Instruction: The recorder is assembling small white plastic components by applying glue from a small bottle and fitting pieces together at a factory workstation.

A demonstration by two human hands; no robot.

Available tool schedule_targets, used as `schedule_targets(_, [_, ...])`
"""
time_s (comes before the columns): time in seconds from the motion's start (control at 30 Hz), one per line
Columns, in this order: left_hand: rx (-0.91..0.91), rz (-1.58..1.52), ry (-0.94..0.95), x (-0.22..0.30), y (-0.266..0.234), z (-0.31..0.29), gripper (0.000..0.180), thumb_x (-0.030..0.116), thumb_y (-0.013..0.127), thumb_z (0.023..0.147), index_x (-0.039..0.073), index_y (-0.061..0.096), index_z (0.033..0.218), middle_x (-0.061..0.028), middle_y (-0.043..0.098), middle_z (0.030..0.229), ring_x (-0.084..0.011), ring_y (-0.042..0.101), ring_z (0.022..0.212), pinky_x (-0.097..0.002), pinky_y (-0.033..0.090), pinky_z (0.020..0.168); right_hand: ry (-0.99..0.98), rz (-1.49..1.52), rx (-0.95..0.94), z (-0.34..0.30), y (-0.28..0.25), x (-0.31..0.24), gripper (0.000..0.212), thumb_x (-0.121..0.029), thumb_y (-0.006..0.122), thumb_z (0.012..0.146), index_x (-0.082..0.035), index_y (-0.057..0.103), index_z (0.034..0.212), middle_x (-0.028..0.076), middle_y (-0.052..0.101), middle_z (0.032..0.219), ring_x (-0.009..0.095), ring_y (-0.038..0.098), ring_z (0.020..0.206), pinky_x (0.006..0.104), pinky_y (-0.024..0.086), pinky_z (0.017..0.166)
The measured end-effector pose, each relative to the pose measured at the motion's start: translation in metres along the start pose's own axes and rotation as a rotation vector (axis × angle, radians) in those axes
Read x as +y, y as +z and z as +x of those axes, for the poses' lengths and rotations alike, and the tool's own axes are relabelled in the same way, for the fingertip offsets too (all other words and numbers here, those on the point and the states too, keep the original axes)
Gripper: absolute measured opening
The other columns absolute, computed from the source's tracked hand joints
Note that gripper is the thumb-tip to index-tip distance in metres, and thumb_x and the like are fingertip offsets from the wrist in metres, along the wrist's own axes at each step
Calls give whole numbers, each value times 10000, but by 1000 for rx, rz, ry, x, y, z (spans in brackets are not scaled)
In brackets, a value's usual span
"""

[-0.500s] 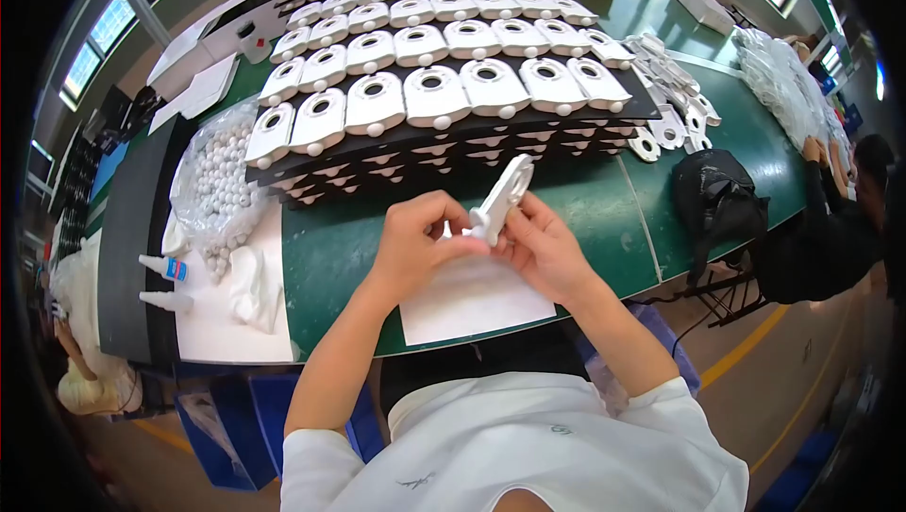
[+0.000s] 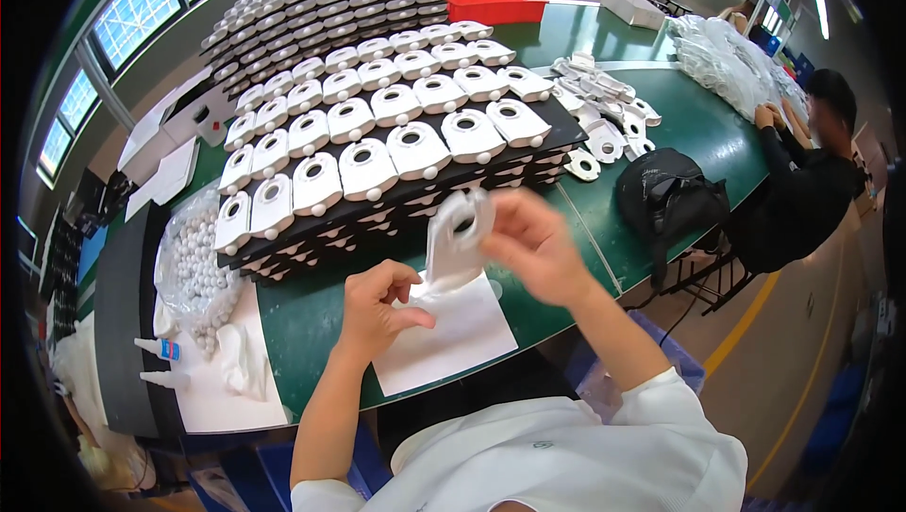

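Note:
My right hand (image 2: 536, 246) grips a white plastic part with a round hole (image 2: 445, 252) by its holed end, a little smeared by motion. The part stands tilted above a white sheet of paper (image 2: 453, 347). To its left is my left hand (image 2: 373, 309), thumb and fingers apart, with nothing visible between them. Rows of similar white parts (image 2: 368, 165), several with a white ball at the near end, lie on stacked black boards (image 2: 349, 232) beyond my hands.
At left are a bag of white balls (image 2: 193, 252), two small bottles (image 2: 160, 349) and a crumpled white cloth (image 2: 243, 361). Loose white parts (image 2: 604, 146) and a black backpack (image 2: 665, 205) lie right. A red tray (image 2: 495, 4) stands behind; a person (image 2: 802, 172) sits far right.
My right hand has lifted and turned the white part, so its holed face shows. My left hand has come away from it, fingers spread. The head view has shifted.

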State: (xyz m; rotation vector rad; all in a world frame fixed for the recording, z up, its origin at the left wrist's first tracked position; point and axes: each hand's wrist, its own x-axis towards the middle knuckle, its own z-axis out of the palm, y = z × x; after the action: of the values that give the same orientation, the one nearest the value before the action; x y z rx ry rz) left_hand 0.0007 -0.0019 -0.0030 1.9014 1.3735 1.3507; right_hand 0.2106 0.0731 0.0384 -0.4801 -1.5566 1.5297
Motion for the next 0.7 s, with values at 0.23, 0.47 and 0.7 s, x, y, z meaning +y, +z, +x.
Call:
schedule_targets(0.23, [105, -63, -58, -3, 4, 2, 501, 494, 521, 850, 3, 582, 774, -8, 487, 580, -70, 434, 522, -200, 320, 477, -200, -385, 543, 53, -99, -50, 310, -107, 512, 881, -6, 509, 1174, -15, 587, 775, 22, 496, 652, 167, 380, 565])
schedule_targets(0.47, [63, -11, -82, 0, 4, 3, 368, 322, 487, 907, -6, 581, 769, -16, 497, 587, -77, 443, 535, -203, 340, 501, 256, -529, 419, 70, -145, -40, 259, -210, 526, 872, -42, 631, 1039, -52, 558, 711, 11, 420, 557, 167, 312, 479])
schedule_targets(0.7, [64, 5, -80, 0, 4, 3, 287, 224, 480, 907, -4, 580, 763, -18, 500, 579, -80, 442, 529, -211, 339, 495, 124, -678, 416, 87, -155, -11, 269, -205, 510, 874, -15, 639, 1013, -31, 568, 707, 53, 472, 626, 191, 365, 562])
